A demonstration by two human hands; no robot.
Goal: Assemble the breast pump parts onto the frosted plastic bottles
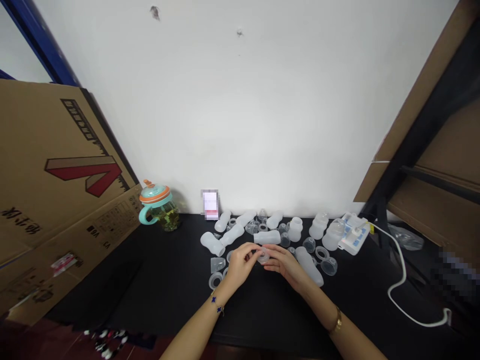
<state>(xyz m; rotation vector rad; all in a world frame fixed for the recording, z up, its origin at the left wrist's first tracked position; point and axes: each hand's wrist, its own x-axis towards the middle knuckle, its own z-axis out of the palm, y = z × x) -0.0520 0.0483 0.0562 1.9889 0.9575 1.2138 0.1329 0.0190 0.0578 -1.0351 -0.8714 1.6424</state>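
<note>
Over the black table, my left hand and my right hand meet around a small translucent bottle collar. My left fingers pinch its left side, while my right fingers close on its right side. Whether a teat sits inside the collar is too small to tell. White baby bottle bodies lie about, one bottle beside my right hand and another just beyond the fingers. By my left wrist are a loose ring and a clear cap. Another clear cap lies farther right.
Two bottles with clear tops stand near a white power strip, whose cable loops across the table's right side. A teapot-like jug and a phone stand at the back. A large cardboard box borders the left.
</note>
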